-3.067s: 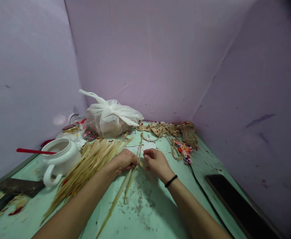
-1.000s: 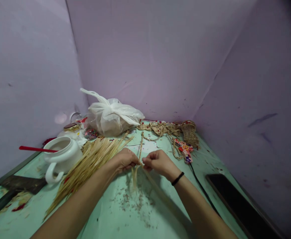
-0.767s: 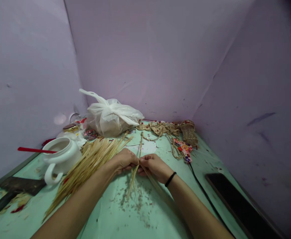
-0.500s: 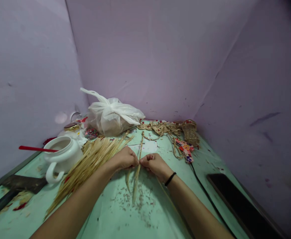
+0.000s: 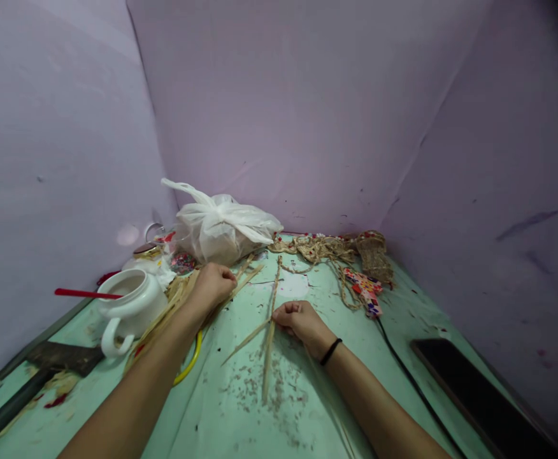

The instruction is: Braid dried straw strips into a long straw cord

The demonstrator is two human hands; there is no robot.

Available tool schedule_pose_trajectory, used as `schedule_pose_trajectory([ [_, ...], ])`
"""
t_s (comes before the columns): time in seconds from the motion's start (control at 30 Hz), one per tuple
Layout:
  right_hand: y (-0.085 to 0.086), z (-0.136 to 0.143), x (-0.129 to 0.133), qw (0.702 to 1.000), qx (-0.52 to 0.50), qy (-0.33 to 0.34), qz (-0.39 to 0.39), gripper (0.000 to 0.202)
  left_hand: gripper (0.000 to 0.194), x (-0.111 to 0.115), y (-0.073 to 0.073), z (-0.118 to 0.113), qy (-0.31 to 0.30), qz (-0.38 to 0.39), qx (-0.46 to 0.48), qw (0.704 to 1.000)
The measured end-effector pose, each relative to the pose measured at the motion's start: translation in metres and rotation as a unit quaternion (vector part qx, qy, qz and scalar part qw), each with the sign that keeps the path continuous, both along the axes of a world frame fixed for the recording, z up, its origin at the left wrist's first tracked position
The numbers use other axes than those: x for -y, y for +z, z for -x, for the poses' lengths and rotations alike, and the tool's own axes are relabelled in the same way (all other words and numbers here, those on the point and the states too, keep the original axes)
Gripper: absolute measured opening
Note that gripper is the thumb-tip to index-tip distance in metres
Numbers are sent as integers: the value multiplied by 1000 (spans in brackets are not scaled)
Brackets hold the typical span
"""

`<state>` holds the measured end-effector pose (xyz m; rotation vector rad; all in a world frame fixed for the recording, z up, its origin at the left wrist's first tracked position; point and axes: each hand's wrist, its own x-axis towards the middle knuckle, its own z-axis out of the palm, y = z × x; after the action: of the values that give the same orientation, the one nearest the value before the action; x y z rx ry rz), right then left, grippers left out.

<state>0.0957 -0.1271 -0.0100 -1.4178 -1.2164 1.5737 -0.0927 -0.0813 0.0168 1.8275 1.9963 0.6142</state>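
A thin braided straw cord (image 5: pixel 276 287) runs toward me down the middle of the green table, with loose strands fanning out at its near end. My right hand (image 5: pixel 302 324), a black band at its wrist, pinches the cord where those strands part. Over the bundle of dry straw (image 5: pixel 176 294) on the left is my left hand (image 5: pixel 214 284), its fingers curled together at the bundle's far end. What those fingers hold is hidden.
A white pot (image 5: pixel 138 306) with a red stick (image 5: pixel 88 293) stands left, near a dark-bladed tool (image 5: pixel 64 357). Behind are a tied plastic bag (image 5: pixel 226 226) and braided straw pieces (image 5: pixel 317 247). A patterned glue gun (image 5: pixel 365 290) and black slab (image 5: pixel 474 389) lie right.
My left hand has left the cord and moved left and away from me to the straw bundle. A yellow curved piece now shows beside the bundle. My right hand still pinches the cord.
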Motion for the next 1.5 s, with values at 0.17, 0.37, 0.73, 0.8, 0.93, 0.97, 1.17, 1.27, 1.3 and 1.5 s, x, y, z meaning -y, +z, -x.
schedule_pose_trajectory([
  [0.17, 0, -1, 0, 1000, 0, 2, 2, 6, 17, 4, -10, -13, -1, -8, -132, 991],
  [0.37, -3, -3, -2, 1000, 6, 10, 5, 7, 11, 30, 37, -8, -113, 175, -128, 970],
  [0.73, -6, -5, -3, 1000, 5, 26, -11, 7, 15, 27, 15, -35, -66, 80, -146, 984],
  [0.8, -5, -5, -3, 1000, -3, 26, -11, 7, 13, 25, 2, -40, -58, 89, -154, 982],
  [0.93, -2, -5, -2, 999, -11, 28, -11, 8, 12, 24, -6, -40, -118, 123, -61, 984],
  [0.97, -2, -5, -2, 999, -11, 28, -11, 8, 11, 25, -4, -41, -139, 143, -19, 980],
  [1.17, -3, -5, -2, 1000, -11, 23, -16, 8, 5, 32, 8, -49, -151, 225, 142, 952],
  [1.27, -4, -5, -2, 1000, -12, 21, -11, 7, 7, 33, 10, -49, -141, 243, 169, 945],
  [1.3, -4, -4, -2, 1000, -13, 20, -9, 8, 10, 33, 10, -49, -140, 249, 176, 942],
  [1.5, -3, -4, -1, 999, -7, 30, -17, 10, 12, 27, 1, -42, -128, 314, 202, 919],
])
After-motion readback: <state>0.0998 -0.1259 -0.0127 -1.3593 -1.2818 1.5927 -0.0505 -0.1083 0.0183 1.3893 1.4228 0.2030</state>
